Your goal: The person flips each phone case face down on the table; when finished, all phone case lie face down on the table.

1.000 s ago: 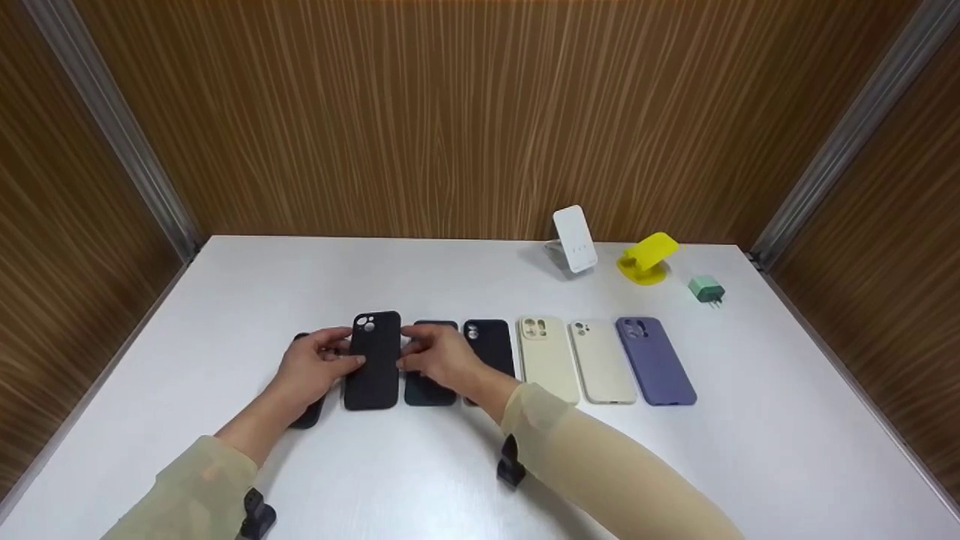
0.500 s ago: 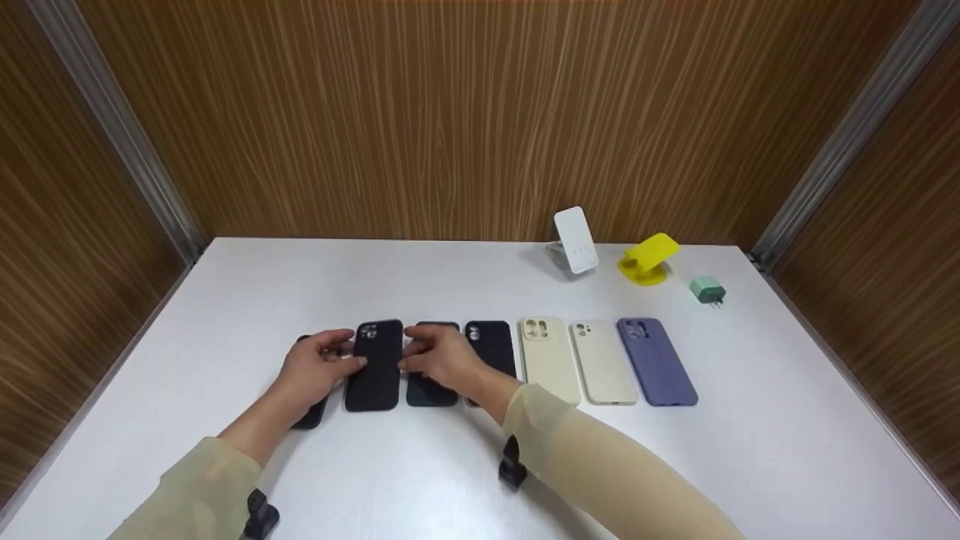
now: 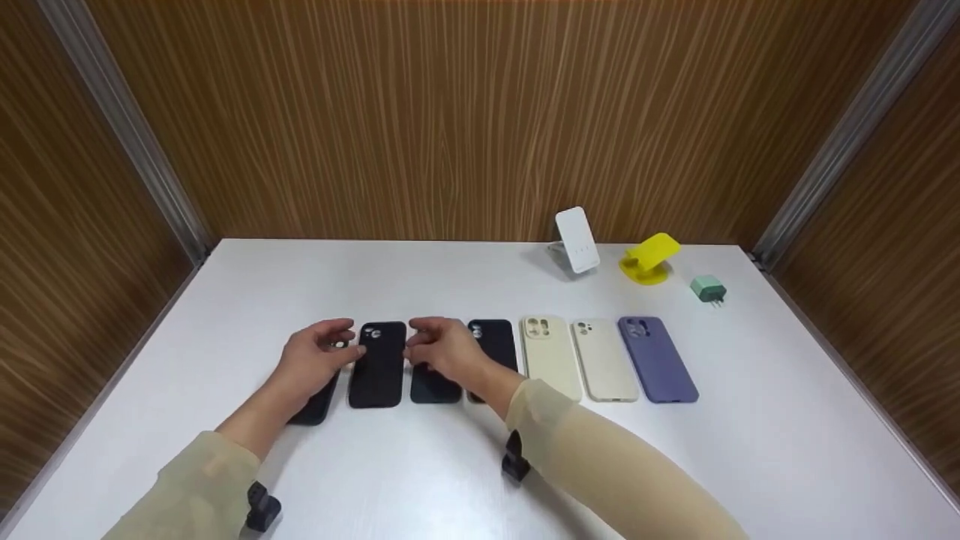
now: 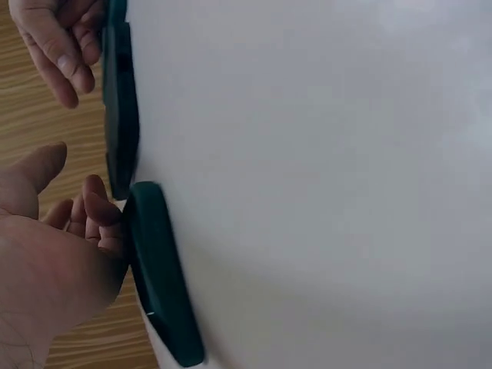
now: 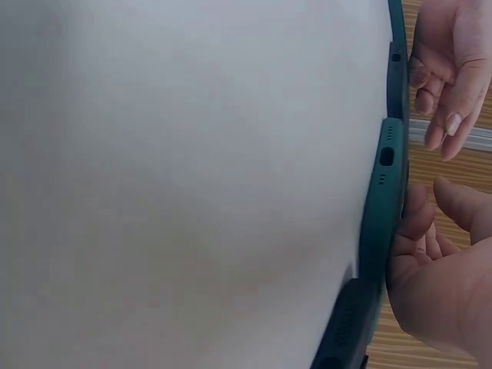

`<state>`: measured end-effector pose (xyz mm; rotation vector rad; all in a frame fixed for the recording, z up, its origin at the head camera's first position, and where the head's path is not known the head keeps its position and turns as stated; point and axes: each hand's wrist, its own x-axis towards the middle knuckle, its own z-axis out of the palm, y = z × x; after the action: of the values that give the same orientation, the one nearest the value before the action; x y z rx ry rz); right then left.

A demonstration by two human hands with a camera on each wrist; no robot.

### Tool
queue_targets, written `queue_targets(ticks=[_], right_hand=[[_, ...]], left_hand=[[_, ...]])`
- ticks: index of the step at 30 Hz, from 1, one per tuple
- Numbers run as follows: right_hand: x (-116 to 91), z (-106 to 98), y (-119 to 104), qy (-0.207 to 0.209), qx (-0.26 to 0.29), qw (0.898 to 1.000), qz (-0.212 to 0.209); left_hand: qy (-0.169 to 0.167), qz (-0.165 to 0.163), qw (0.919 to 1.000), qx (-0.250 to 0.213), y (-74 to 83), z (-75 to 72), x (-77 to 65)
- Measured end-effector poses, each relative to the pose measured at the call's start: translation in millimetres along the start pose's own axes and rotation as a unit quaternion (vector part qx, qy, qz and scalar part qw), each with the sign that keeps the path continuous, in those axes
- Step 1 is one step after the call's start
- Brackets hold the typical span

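Between my two hands, a black phone case (image 3: 379, 375) lies camera-cutout side up on the white table. My left hand (image 3: 311, 356) hovers at its left edge, over another dark phone case (image 3: 315, 405) that it partly covers. On the other side, my right hand (image 3: 450, 352) is by the right edge of the middle case, above a dark teal phone case (image 3: 435, 388). Fingers of both hands are loosely bent, and neither grips anything. In the left wrist view the left hand (image 4: 61, 269) is raised off the cases; the right wrist view shows the right hand (image 5: 446, 277) likewise.
Rightward the row continues with a black case (image 3: 498, 345), a cream case (image 3: 551, 364), an off-white case (image 3: 606, 367) and a purple case (image 3: 658, 364). Behind stand a white stand (image 3: 577, 240), a yellow stand (image 3: 649, 259) and a green plug adapter (image 3: 708, 288). Wood-grain panels (image 3: 450, 120) enclose the table.
The middle black case, tilted up with its top raised a second ago, has come down flat on the table. Both hands have let go of it and lifted slightly.
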<state>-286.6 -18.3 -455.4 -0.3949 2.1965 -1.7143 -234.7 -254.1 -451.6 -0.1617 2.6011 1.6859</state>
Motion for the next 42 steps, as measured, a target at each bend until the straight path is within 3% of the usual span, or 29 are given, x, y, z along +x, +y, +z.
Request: queue_targets(ticks=[7,13,17,27,42], right_hand=[[-0.5,10.5,-12.7,-0.013,0.014,1.0,0.003],[-1.4,31.3,-19.3,-0.042,-0.005,0.999,0.003],[0.5,44.4,-22.2,-0.064,0.013,0.998,0.013],[3.4,66.5,-24.6,-0.093,0.068,0.992,0.042],[3.3,79.1,-24.0,-0.114,0.084,0.989,0.043]], left_hand=[[0.016,0.011,0.9997,0.016,2.9,-29.0,-6.5],[0.019,0.003,0.9987,0.047,-8.0,-50.4,-11.2],[0.012,-0.019,0.9985,0.051,-15.9,-59.2,-11.9],[-0.014,-0.078,0.9969,0.009,-32.7,-66.5,-17.1],[-0.024,-0.078,0.9957,0.044,-36.4,-69.5,-17.4]])
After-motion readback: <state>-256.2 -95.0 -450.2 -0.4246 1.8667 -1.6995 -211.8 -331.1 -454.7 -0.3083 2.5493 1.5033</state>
